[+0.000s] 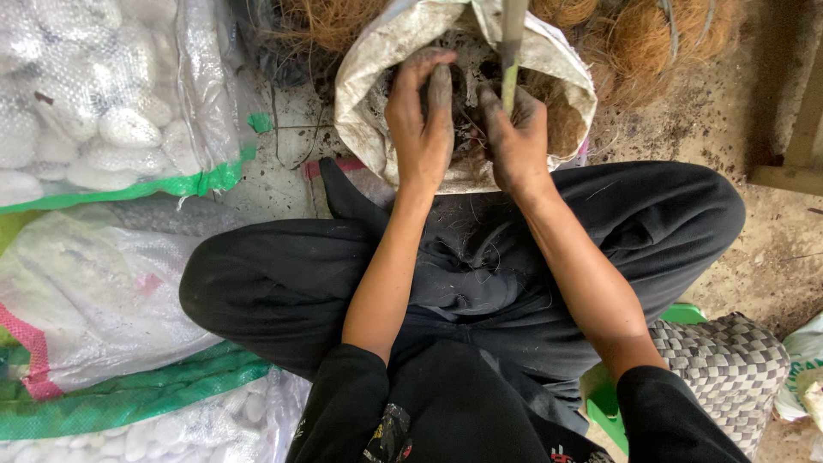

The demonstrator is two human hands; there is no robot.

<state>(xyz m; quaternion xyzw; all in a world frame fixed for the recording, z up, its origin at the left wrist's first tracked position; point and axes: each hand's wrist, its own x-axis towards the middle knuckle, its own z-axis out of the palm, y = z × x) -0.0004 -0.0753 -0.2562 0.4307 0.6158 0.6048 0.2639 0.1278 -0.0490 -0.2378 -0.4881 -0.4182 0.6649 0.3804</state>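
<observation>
A white woven sack (369,94) stands open between my knees, rolled down at the rim and filled with dark soil and brown fibre. My left hand (420,120), smeared with dirt, reaches into the sack with its fingers curled down into the soil. My right hand (514,137) is in the sack beside it, pressed against the base of a thin green stem (513,51) that rises upright out of the frame. Whether the right hand's fingers close around the stem is hidden.
I sit cross-legged in black trousers (283,283) on dirty ground. Clear sacks of white pebbles (94,111) lie at the left. Coconut fibre (660,34) is piled behind the sack. A checkered woven cushion (729,369) and a green stool edge (686,314) are at the right.
</observation>
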